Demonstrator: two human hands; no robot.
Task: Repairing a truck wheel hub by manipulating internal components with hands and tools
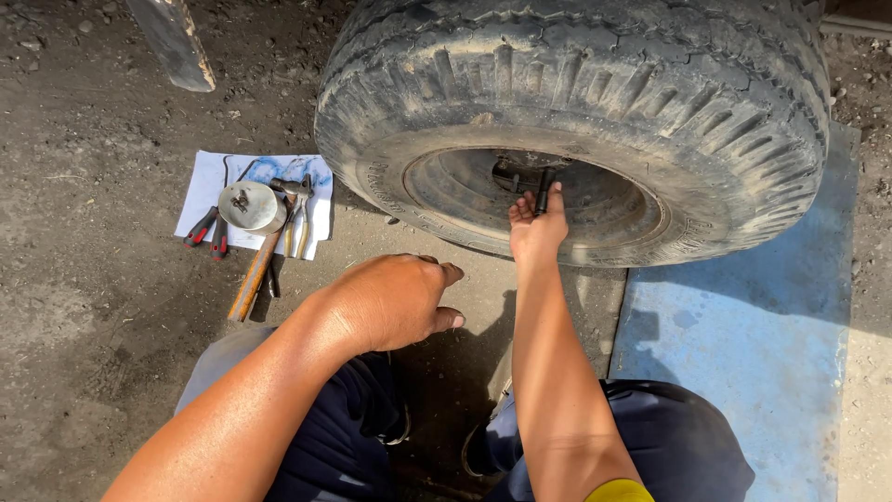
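Observation:
A big worn truck tyre on its dusty wheel rim stands in front of me. My right hand reaches into the rim's hub recess and is closed around a short dark tool or socket held against the hub. My left hand hovers over my left knee, fingers curled loosely, holding nothing.
On the ground to the left lies a white and blue sheet with a round metal cap, red-handled pliers, a wooden-handled hammer and other small tools. A blue mat covers the ground at right. A plank end juts in at top left.

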